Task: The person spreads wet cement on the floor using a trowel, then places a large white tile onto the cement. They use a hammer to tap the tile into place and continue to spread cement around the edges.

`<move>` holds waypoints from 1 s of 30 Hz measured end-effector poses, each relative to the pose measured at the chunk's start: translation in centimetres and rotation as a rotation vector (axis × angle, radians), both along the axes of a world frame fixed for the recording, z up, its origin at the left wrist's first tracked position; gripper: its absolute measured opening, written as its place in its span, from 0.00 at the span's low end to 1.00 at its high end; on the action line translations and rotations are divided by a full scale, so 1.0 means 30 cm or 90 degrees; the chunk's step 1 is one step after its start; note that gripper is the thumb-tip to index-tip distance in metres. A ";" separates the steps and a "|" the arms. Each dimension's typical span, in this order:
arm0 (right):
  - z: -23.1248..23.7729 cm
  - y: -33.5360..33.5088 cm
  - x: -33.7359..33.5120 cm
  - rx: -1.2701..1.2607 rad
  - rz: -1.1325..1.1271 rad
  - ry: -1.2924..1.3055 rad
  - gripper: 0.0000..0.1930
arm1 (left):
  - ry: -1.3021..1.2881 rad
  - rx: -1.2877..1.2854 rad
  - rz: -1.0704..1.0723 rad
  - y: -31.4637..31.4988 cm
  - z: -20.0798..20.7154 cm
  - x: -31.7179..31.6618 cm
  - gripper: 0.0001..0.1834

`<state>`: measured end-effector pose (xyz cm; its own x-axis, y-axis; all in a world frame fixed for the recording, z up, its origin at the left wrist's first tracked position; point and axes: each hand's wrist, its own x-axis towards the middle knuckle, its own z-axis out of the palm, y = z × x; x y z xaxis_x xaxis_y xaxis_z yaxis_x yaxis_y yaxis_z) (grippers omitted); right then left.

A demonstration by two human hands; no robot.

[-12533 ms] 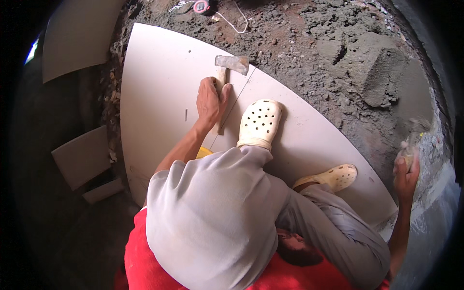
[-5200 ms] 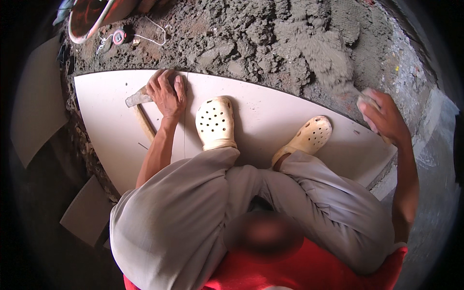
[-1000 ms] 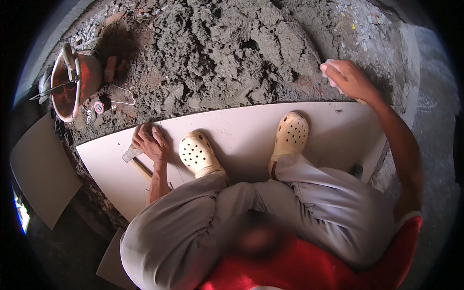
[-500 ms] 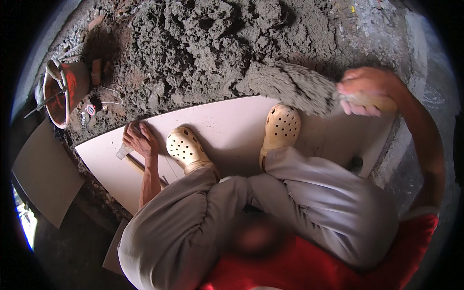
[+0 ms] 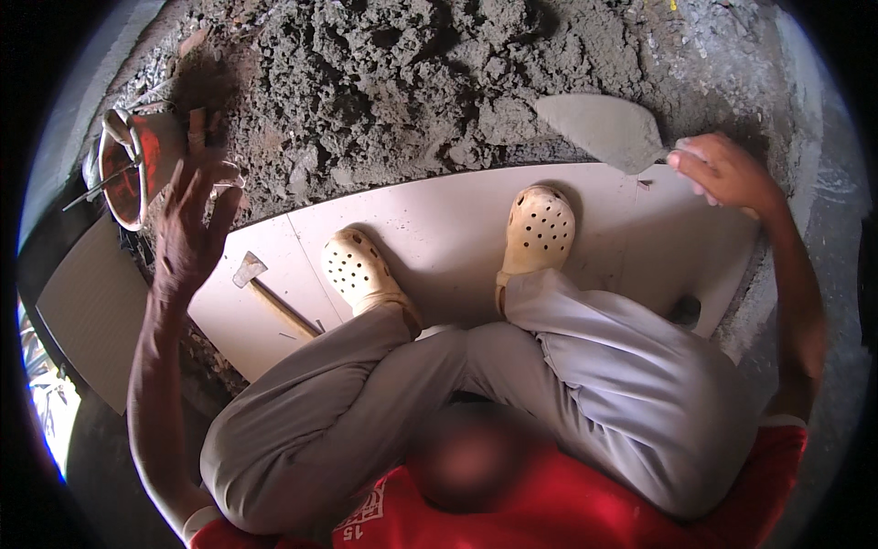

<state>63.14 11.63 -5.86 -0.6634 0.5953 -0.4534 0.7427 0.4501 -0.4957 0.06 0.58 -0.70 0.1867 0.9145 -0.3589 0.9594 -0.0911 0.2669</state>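
Head view, mortar [image 5: 393, 101]: lumpy, grey, lying beyond the tiles.
Pale tiles [image 5: 448, 210]: joined slabs along the mortar's near edge.
Bucket [image 5: 157, 137]: orange-sided, tilted, at left.
Trowel [image 5: 608, 128]: blade at the mortar's near edge, right; probably best kept nearly flat, stroking lightly.
Left hand [image 5: 192, 220]: near the bucket, fingers spread, apparently holding nothing.
Right hand [image 5: 732, 174]: fingers wrapped around the trowel's handle.
Hammer [image 5: 277, 303]: on the tiles, ungripped.

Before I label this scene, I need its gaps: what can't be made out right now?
- Head view: trowel, its handle mostly covered by the right hand.
- Head view: hammer, any handle beneath the left trouser leg, which hides it.
- Head view: soil behind the left hand, covered by it.
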 end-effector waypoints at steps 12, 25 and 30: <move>0.188 0.002 -0.254 0.154 0.061 -0.287 0.19 | -0.156 -0.023 -0.257 0.087 -0.074 0.336 0.12; 0.074 -0.014 -0.357 0.077 0.147 -0.337 0.17 | -0.037 -0.169 -0.020 -0.124 0.150 0.121 0.14; 0.108 -0.033 -0.420 0.082 0.185 -0.318 0.16 | -0.079 -0.169 -0.029 -0.196 0.080 0.123 0.13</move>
<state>50.53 10.63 -2.61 -0.5327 0.4921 -0.6885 0.7090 0.7038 -0.0454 3.75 -5.30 1.71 0.2828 0.7810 -0.5569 0.9144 -0.0442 0.4025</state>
